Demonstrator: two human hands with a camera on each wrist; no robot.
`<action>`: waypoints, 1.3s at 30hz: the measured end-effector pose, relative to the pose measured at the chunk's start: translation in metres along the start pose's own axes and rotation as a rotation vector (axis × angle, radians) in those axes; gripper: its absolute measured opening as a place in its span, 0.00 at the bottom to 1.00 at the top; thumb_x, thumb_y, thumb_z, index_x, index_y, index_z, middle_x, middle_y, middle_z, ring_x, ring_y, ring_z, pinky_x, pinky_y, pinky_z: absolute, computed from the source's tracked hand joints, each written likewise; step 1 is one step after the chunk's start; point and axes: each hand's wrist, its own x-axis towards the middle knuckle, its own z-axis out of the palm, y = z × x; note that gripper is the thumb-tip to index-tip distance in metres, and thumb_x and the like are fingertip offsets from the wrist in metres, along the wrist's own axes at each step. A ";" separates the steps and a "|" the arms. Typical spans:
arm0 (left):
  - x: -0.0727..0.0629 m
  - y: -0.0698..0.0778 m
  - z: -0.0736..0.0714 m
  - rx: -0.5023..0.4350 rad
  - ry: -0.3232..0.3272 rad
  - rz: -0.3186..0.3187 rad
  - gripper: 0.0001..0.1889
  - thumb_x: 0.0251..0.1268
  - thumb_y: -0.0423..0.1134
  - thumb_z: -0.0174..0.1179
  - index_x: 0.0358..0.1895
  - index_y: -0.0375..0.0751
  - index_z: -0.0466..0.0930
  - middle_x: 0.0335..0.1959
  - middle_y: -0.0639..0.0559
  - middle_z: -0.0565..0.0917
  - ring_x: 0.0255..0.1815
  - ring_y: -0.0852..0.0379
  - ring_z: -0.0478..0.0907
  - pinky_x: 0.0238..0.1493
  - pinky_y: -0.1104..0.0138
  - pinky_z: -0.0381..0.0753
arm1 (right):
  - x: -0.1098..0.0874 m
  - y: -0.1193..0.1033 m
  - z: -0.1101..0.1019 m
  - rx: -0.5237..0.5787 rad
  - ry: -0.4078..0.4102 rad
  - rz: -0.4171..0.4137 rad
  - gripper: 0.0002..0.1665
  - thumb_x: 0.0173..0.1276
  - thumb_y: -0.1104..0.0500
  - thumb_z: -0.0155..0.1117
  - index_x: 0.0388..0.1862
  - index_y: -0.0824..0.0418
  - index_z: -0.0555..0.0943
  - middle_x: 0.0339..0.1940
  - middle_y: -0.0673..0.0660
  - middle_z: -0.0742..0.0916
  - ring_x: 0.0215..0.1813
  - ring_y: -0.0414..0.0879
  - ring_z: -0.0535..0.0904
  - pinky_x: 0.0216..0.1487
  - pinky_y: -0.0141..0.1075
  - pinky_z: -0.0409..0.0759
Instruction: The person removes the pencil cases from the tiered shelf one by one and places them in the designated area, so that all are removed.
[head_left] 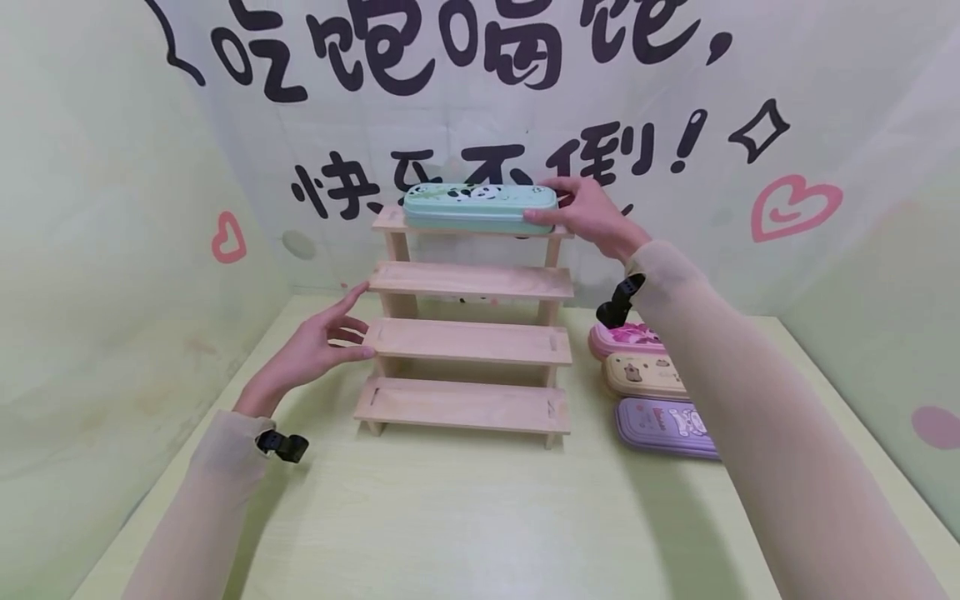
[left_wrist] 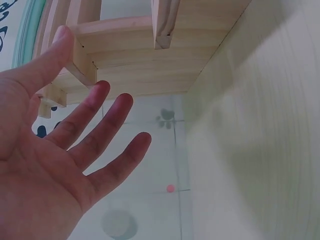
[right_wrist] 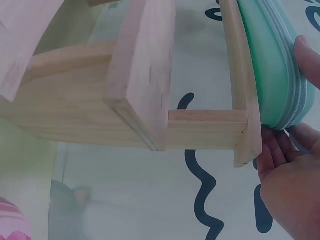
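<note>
A mint-green pencil case (head_left: 480, 218) with a panda print lies lengthwise on the top tier of a four-tier wooden stand (head_left: 468, 340). My right hand (head_left: 588, 215) grips its right end, thumb at the front and fingers behind. In the right wrist view, the zipped end of the case (right_wrist: 275, 75) shows beside the thumb and fingers. My left hand (head_left: 315, 346) is at the stand's left side, its fingers spread and thumb at the third tier's end. The left wrist view shows that hand (left_wrist: 55, 155) holding nothing.
To the right of the stand, pink (head_left: 633, 333), beige (head_left: 641, 375) and purple (head_left: 660, 425) pencil cases lie on the pale table (head_left: 465, 517), partly covered by my right forearm. Behind the stand hangs a white backdrop (head_left: 495, 121) with black lettering.
</note>
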 end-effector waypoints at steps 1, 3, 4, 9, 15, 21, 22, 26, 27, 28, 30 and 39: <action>0.000 0.000 0.000 -0.003 -0.001 -0.001 0.55 0.67 0.39 0.75 0.87 0.68 0.45 0.58 0.35 0.83 0.57 0.40 0.85 0.56 0.50 0.86 | -0.001 0.001 0.000 0.005 0.008 -0.005 0.41 0.70 0.52 0.77 0.77 0.61 0.74 0.58 0.59 0.83 0.55 0.48 0.76 0.55 0.36 0.73; 0.000 0.001 0.001 -0.009 0.001 -0.006 0.55 0.67 0.38 0.75 0.87 0.68 0.46 0.56 0.36 0.84 0.56 0.41 0.85 0.58 0.49 0.85 | -0.003 0.002 0.001 0.009 0.017 -0.012 0.41 0.70 0.52 0.77 0.77 0.61 0.74 0.57 0.58 0.83 0.55 0.48 0.76 0.55 0.37 0.74; 0.000 0.001 0.001 -0.012 0.001 -0.006 0.55 0.67 0.38 0.75 0.87 0.68 0.46 0.55 0.36 0.85 0.56 0.41 0.85 0.59 0.49 0.84 | -0.004 0.003 0.001 0.012 0.020 -0.019 0.40 0.69 0.52 0.77 0.77 0.61 0.74 0.56 0.58 0.83 0.55 0.48 0.76 0.55 0.37 0.75; 0.000 0.003 0.001 -0.025 -0.002 -0.018 0.56 0.66 0.37 0.76 0.87 0.67 0.46 0.49 0.39 0.87 0.55 0.45 0.85 0.60 0.52 0.84 | -0.011 0.006 0.003 0.042 0.021 -0.036 0.38 0.70 0.53 0.77 0.75 0.61 0.76 0.55 0.59 0.83 0.53 0.49 0.76 0.54 0.38 0.77; 0.001 0.003 0.002 -0.018 -0.008 -0.020 0.57 0.66 0.36 0.76 0.88 0.65 0.44 0.46 0.43 0.88 0.53 0.47 0.85 0.55 0.62 0.85 | -0.023 0.009 0.007 0.064 0.034 -0.061 0.36 0.69 0.56 0.77 0.74 0.61 0.77 0.53 0.59 0.85 0.50 0.49 0.77 0.52 0.36 0.76; 0.002 0.004 0.002 -0.029 -0.007 -0.021 0.56 0.65 0.36 0.76 0.87 0.67 0.46 0.43 0.44 0.88 0.50 0.48 0.85 0.52 0.69 0.84 | -0.038 0.011 0.007 0.110 0.035 -0.109 0.33 0.69 0.60 0.77 0.71 0.63 0.79 0.55 0.60 0.86 0.50 0.51 0.79 0.52 0.35 0.80; 0.002 0.004 0.002 -0.032 -0.006 -0.018 0.56 0.65 0.36 0.76 0.87 0.66 0.46 0.43 0.44 0.88 0.50 0.48 0.85 0.52 0.70 0.84 | -0.040 0.012 0.007 0.118 0.036 -0.115 0.33 0.68 0.61 0.77 0.71 0.63 0.79 0.55 0.61 0.86 0.50 0.51 0.80 0.52 0.35 0.81; 0.002 0.003 0.002 -0.050 0.000 -0.004 0.56 0.65 0.35 0.76 0.87 0.66 0.47 0.42 0.44 0.87 0.49 0.48 0.85 0.53 0.72 0.83 | -0.049 0.014 0.006 0.138 0.054 -0.139 0.33 0.67 0.63 0.77 0.70 0.63 0.80 0.54 0.60 0.86 0.49 0.49 0.81 0.49 0.31 0.82; 0.002 0.003 0.003 -0.053 0.001 -0.001 0.56 0.65 0.34 0.76 0.87 0.65 0.47 0.41 0.44 0.87 0.49 0.49 0.85 0.53 0.72 0.83 | -0.051 0.015 0.006 0.145 0.055 -0.146 0.33 0.67 0.64 0.77 0.70 0.63 0.80 0.54 0.60 0.86 0.49 0.49 0.81 0.49 0.31 0.82; 0.002 0.003 0.003 -0.056 0.002 0.003 0.56 0.65 0.34 0.76 0.87 0.65 0.47 0.41 0.44 0.87 0.48 0.49 0.85 0.53 0.73 0.83 | -0.053 0.015 0.006 0.153 0.055 -0.151 0.33 0.66 0.64 0.77 0.70 0.63 0.80 0.54 0.61 0.87 0.50 0.50 0.81 0.50 0.31 0.83; 0.001 0.003 0.003 -0.061 0.003 0.007 0.56 0.65 0.34 0.76 0.87 0.65 0.47 0.41 0.43 0.87 0.48 0.49 0.85 0.52 0.74 0.83 | -0.059 0.016 0.005 0.153 0.052 -0.158 0.33 0.66 0.63 0.77 0.70 0.63 0.80 0.55 0.60 0.86 0.51 0.50 0.81 0.50 0.32 0.82; 0.001 0.002 0.003 -0.040 0.010 0.010 0.56 0.65 0.34 0.76 0.87 0.65 0.47 0.40 0.44 0.87 0.47 0.50 0.85 0.52 0.74 0.82 | -0.089 0.022 0.006 0.098 0.056 -0.144 0.38 0.65 0.61 0.79 0.74 0.60 0.77 0.54 0.61 0.84 0.52 0.53 0.76 0.49 0.36 0.78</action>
